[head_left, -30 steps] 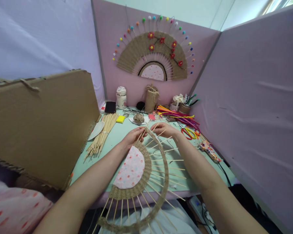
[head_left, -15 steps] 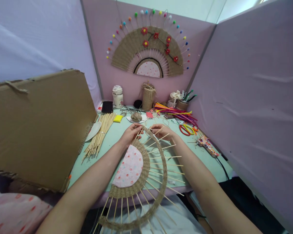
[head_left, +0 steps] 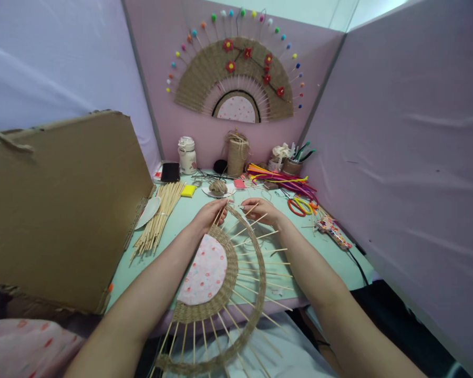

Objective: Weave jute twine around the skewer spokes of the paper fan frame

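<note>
A half-made fan [head_left: 224, 283] lies on the green table, its lower part hanging over the near edge. It has a pink spotted fabric half-disc, a woven twine band round that, thin wooden sticks as spokes and an outer twine arc. My left hand [head_left: 208, 216] pinches the far end of the fan where sticks and twine meet. My right hand [head_left: 260, 210] is closed on the twine and stick ends just to the right of it. A ball of twine [head_left: 218, 187] sits on a small plate just beyond both hands.
A large cardboard sheet [head_left: 63, 205] leans at the left. A bundle of sticks [head_left: 160, 216], a white jar [head_left: 186, 155], a twine spool [head_left: 237, 152], coloured pipe cleaners [head_left: 284, 182] and scissors [head_left: 301, 206] lie around. A finished fan [head_left: 236, 84] hangs on the pink back wall.
The view has drifted slightly, so everything sits a little lower-left in frame. Both hands stay at the fan's far end with small finger movements there.
</note>
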`<state>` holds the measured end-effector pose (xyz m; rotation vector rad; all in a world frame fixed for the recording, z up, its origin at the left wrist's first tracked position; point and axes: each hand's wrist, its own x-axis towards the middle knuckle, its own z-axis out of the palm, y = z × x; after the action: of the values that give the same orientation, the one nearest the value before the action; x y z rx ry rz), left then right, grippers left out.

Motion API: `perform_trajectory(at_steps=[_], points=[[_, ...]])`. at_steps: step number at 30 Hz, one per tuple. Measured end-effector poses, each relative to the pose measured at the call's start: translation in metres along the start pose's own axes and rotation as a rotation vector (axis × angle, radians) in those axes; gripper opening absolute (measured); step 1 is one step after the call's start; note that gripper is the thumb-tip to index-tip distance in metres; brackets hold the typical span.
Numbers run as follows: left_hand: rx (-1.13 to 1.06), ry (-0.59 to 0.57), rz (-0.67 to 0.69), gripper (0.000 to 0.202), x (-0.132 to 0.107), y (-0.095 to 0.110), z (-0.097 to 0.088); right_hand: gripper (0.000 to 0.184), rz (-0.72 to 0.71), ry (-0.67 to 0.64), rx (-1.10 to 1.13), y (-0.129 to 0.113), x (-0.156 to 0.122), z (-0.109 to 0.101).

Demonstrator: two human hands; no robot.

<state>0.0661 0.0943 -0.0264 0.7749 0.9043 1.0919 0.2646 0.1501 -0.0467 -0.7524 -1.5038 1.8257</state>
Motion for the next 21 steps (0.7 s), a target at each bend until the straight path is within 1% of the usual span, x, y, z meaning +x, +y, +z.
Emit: perform_trajectory(at_steps=[2, 5, 9, 13, 17, 21], points=[[0.054, 0.02, 0.032, 0.026, 0.0, -0.001, 0.001, 0.03, 0.016, 0.005, -0.007, -0.002, 0.0, 0.0], [0.091, 0.041, 0.058, 0.029, 0.0, -0.003, -0.001, 0.03, 0.014, 0.06, 0.026, -0.007, -0.001, 0.002], [0.131, 0.056, 0.07, 0.032, 0.001, -0.007, -0.006, 0.035, 0.017, 0.113, 0.085, -0.014, 0.002, 0.003], [0.15, 0.063, 0.061, 0.033, 0.004, -0.01, -0.007, 0.04, 0.019, 0.11, 0.109, -0.021, 0.01, 0.002], [0.161, 0.05, 0.059, 0.032, 0.006, -0.013, -0.008, 0.036, -0.068, 0.105, 0.105, -0.026, 0.011, 0.003], [0.151, 0.05, 0.059, 0.029, 0.005, -0.013, -0.01, 0.03, -0.161, 0.086, 0.026, -0.026, 0.005, 0.001]])
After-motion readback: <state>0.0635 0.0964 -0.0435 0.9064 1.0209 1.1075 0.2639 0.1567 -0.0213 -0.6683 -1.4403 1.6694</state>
